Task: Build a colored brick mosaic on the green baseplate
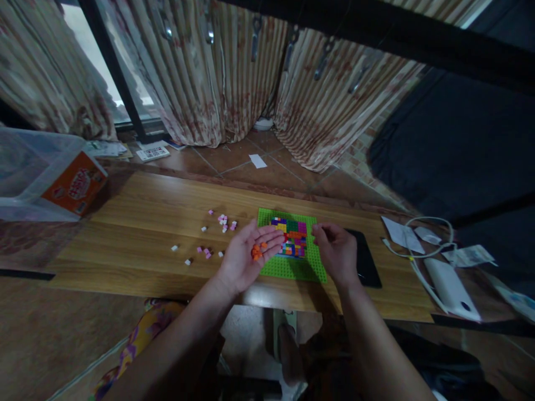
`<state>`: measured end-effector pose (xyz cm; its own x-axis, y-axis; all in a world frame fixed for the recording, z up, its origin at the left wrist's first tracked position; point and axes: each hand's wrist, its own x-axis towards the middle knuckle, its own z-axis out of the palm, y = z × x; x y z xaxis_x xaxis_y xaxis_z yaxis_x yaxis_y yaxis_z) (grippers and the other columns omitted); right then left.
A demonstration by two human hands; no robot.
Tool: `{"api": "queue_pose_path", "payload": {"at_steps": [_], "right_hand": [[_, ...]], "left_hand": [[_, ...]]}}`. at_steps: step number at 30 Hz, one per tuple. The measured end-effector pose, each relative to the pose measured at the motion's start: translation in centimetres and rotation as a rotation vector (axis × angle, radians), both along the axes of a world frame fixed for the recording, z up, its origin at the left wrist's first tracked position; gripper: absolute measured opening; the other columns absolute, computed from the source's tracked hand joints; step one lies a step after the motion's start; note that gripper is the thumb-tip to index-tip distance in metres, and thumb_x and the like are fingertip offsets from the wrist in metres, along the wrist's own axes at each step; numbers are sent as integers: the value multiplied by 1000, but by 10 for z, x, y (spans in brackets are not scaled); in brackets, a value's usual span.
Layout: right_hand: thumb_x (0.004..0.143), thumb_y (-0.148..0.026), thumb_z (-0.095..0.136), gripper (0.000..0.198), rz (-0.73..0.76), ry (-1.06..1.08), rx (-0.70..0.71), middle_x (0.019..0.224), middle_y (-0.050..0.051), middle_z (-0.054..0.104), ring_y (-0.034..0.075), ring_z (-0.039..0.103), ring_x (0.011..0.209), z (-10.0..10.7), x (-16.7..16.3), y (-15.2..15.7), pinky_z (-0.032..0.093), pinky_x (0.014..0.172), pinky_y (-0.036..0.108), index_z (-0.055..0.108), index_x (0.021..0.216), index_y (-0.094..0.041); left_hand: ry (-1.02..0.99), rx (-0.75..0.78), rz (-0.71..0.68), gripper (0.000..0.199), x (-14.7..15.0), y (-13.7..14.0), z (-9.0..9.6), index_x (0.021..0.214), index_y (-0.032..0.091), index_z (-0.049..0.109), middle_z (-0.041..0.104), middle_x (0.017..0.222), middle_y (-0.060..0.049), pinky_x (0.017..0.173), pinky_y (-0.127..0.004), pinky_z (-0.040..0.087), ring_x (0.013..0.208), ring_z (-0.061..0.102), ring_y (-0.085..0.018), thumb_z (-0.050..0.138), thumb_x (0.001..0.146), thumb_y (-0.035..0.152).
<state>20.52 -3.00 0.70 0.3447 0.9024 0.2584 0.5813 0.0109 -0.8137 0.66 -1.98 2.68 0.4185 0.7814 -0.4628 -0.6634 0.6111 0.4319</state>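
Note:
A bright green baseplate lies on the wooden table, with a patch of small coloured bricks in yellow, green, pink, orange and blue fixed on its upper middle. My left hand is palm up at the plate's left edge, cupping several small orange bricks. My right hand hovers at the plate's right edge, fingers curled near the brick patch; whether it pinches a piece I cannot tell.
Loose pink and white bricks are scattered left of the plate. A black tablet lies right of my right hand. White cable and power bank sit far right. A clear plastic tub with an orange box stands at the left.

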Motion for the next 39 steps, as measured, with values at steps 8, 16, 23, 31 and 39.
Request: {"api": "queue_pose_path", "payload": {"at_steps": [8, 16, 23, 31, 39], "right_hand": [[90, -25, 56, 20, 607, -125, 36, 105, 4, 67, 18, 62, 99, 20, -44, -20, 50, 86, 35, 69, 106, -27], [91, -23, 57, 14, 553, -296, 40, 99, 4, 64, 19, 61, 95, 10, -47, -20, 49, 82, 34, 68, 99, -24], [92, -24, 53, 15, 517, -231, 34, 92, 4, 67, 17, 63, 87, 15, -31, -16, 48, 78, 31, 67, 90, -22], [77, -37, 63, 22, 72, 24, -93, 77, 4, 70, 19, 64, 73, 4, 19, -3, 49, 70, 31, 70, 83, -17], [74, -35, 63, 19, 111, 47, -184, 72, 2, 69, 17, 62, 67, -4, 11, -2, 45, 66, 28, 70, 77, -17]], "left_hand": [[-145, 18, -39, 46, 4, -3, 0, 89, 10, 66, 65, 85, -11, 67, -22, 48, 72, 60, -13, 42, 92, 49], [-171, 8, -67, 49, 9, -5, -2, 87, 11, 66, 63, 82, -9, 64, -21, 46, 69, 57, -12, 40, 92, 52], [-118, -7, -70, 50, 9, -5, -1, 90, 10, 68, 68, 92, -14, 79, -27, 50, 83, 63, -17, 41, 92, 52], [66, -30, 136, 36, -5, 5, -5, 82, 10, 68, 70, 81, -11, 64, -22, 51, 69, 62, -12, 47, 91, 38], [99, -42, 124, 34, -5, 4, -2, 81, 10, 67, 68, 76, -9, 58, -21, 49, 62, 59, -11, 48, 91, 36]]}}
